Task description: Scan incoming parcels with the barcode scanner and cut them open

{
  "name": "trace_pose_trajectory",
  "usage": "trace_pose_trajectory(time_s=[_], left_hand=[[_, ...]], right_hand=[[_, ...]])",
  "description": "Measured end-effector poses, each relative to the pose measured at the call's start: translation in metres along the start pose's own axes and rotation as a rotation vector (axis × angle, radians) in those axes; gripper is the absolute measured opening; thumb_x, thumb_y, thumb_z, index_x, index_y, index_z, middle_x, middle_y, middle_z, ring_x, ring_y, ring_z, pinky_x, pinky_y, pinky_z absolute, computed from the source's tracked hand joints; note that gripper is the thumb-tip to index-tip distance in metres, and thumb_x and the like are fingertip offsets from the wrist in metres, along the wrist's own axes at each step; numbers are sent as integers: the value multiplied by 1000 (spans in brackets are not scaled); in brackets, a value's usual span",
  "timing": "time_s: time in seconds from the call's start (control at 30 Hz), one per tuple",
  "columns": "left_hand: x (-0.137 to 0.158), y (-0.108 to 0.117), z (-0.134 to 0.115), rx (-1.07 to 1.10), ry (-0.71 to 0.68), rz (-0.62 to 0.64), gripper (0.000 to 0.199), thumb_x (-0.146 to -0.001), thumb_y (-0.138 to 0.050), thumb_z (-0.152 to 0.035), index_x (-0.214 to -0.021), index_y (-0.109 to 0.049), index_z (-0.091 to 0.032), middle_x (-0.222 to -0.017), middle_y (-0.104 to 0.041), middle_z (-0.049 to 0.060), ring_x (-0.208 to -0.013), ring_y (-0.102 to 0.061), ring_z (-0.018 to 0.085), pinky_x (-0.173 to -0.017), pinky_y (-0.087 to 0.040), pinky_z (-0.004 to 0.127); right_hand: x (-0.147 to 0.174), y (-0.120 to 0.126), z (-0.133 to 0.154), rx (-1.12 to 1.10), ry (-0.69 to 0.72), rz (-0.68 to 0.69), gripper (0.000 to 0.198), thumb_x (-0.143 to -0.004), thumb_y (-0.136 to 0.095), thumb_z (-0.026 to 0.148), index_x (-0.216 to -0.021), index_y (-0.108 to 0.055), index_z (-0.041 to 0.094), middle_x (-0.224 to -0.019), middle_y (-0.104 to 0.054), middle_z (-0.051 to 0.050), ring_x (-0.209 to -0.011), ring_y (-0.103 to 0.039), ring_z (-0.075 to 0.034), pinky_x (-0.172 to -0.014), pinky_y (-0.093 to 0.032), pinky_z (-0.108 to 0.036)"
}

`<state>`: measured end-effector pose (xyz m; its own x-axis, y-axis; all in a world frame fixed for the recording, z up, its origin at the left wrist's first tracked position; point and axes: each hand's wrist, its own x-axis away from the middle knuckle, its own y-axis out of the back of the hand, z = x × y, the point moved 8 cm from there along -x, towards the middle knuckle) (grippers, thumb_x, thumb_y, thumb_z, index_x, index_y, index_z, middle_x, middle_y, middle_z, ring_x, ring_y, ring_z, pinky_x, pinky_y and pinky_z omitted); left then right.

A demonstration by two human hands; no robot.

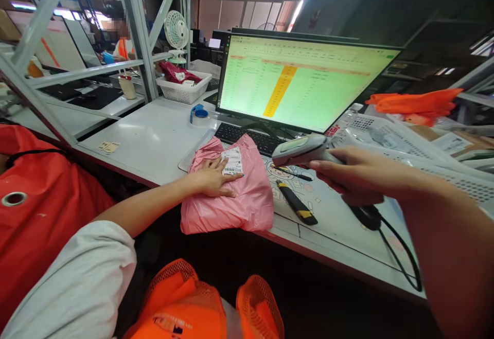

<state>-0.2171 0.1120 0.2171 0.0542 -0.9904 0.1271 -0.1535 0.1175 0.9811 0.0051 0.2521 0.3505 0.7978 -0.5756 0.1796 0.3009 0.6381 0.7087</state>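
A pink plastic mailer bag [247, 205] lies at the table's front edge, slightly overhanging it. Flat on its top rests my left hand [214, 177], fingers spread beside a white barcode label [232, 161]. My right hand [355, 172] is wrapped round the handle of a grey barcode scanner [301, 148], held above the desk mat with its head turned left toward the bag. From the handle's base a black cable loops down. Below the scanner, a black and yellow box cutter [297, 202] and a black pen [295, 174] lie on the mat.
Behind the bag stand a keyboard [247, 138] and a lit monitor [301, 82]. A roll of blue tape [199, 115] and a white basket [185, 89] are at the back left. White perforated baskets [417, 159] fill the right. Another person [123, 46] is beyond the metal frame.
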Motion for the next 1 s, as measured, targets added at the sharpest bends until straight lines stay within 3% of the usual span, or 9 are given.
trace_pose_trajectory(time_s=[0.1,0.27,0.43,0.53,0.63,0.73,0.8,0.9,1.0], left_hand=[[3,-2,1,33,4,-19,80,-94,-47,-79,-164,-27,-46,-178,5,8,-161,6,47,-123,-4,73],[4,-1,-1,68,7,-18,76,-94,-49,-78,-162,-30,-50,-178,3,2,-161,2,48,-124,-2,73],[3,-1,0,71,-2,-35,76,-95,-52,-74,-163,-33,-46,-177,0,6,-161,2,49,-124,-4,73],[11,5,-4,87,0,-125,77,-95,-57,-71,-163,-36,-41,-177,-4,9,-161,0,47,-126,-8,70],[37,11,-19,108,38,-270,76,-96,-64,-60,-163,-39,-34,-176,-9,13,-162,-8,42,-130,-17,60],[68,-5,-43,156,2,-307,79,-94,-65,-64,-162,-42,-32,-173,-25,14,-160,-26,37,-129,-28,56],[82,-24,-54,133,-35,-335,91,-85,-69,-75,-161,-42,-34,-171,-31,13,-158,-29,39,-127,-29,63],[88,-53,-53,15,22,-446,113,-66,-85,-76,-162,-39,-36,-171,-29,11,-157,-26,47,-123,-29,74],[89,-68,-47,-92,92,-574,116,-64,-94,-59,-163,-37,-38,-171,-30,9,-156,-29,48,-122,-33,73]], right_hand=[[-14,-20,16,70,-78,154,66,-79,-65,85,-65,-45,24,-50,-40,4,-32,-31,-5,-28,-19,-20],[-26,-30,36,141,-47,177,63,-80,-66,83,-71,-49,23,-50,-43,4,-33,-33,-7,-27,-23,-21],[-33,-29,27,162,-11,147,62,-83,-62,83,-76,-51,22,-54,-49,1,-38,-42,-9,-31,-30,-22],[-41,-19,-9,237,-10,5,54,-89,-59,74,-88,-58,20,-58,-55,0,-47,-54,-13,-40,-40,-23],[-45,-6,-76,372,-130,-201,49,-96,-50,64,-106,-63,18,-74,-68,-6,-58,-65,-20,-48,-46,-27],[-38,-4,-144,588,-290,-413,47,-98,-46,57,-106,-67,16,-95,-75,-16,-84,-75,-30,-67,-55,-36],[-28,-10,-180,687,-414,-496,48,-99,-43,54,-109,-68,14,-103,-76,-21,-97,-75,-37,-78,-57,-42],[-12,-22,-204,697,-489,-528,50,-100,-40,47,-121,-66,10,-108,-75,-24,-100,-75,-40,-84,-58,-49],[-4,-16,-193,656,-455,-561,57,-99,-41,53,-122,-68,9,-111,-74,-27,-102,-74,-43,-87,-58,-53]])
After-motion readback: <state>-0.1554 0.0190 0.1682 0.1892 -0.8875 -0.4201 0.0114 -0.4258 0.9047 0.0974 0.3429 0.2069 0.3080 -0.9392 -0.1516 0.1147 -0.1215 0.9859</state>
